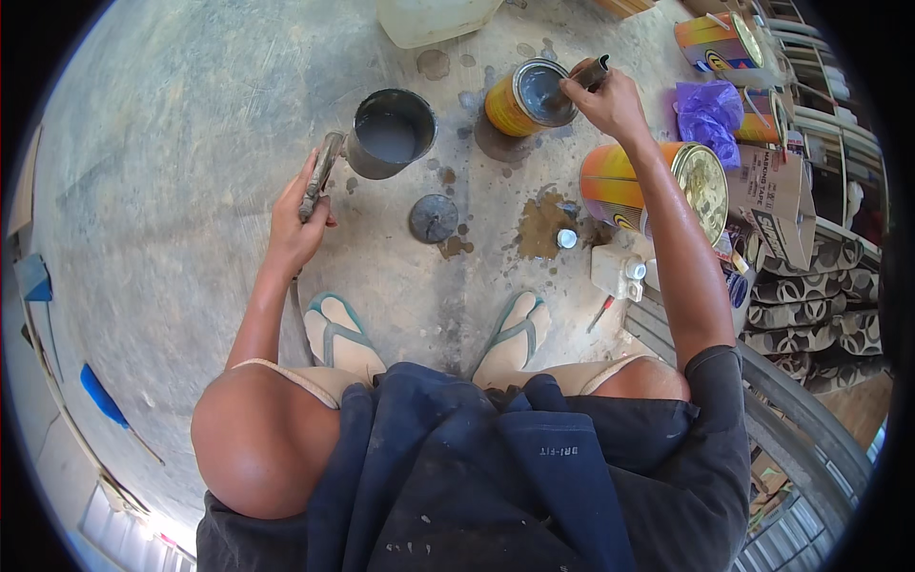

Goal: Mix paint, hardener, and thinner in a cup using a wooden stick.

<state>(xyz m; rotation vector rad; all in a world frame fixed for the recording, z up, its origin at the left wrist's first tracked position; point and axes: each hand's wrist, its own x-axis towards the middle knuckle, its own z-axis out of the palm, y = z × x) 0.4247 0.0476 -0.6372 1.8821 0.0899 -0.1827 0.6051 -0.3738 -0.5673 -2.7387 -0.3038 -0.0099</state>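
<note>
My left hand (297,221) is closed around the grey body of what looks like a paint spray gun (322,175). Its dark round cup (393,164) is uncovered, with grey liquid inside. Farther right, my right hand (604,103) grips a dark channel-shaped stick (593,72) over a yellow-orange paint tin (512,105). The tin tilts and holds grey paint; the stick's lower end is partly hidden by my fingers and the tin. A dark round lid (434,219) lies on the floor between the cup and my feet.
Near my right forearm stand a larger orange tin (610,178) and a whitish jug (615,273). A white cap (567,238) lies by a brown spill (543,224). A translucent container (434,21) is ahead. Purple plastic (708,119), a cardboard box (774,200) and metal rails (762,367) line the right.
</note>
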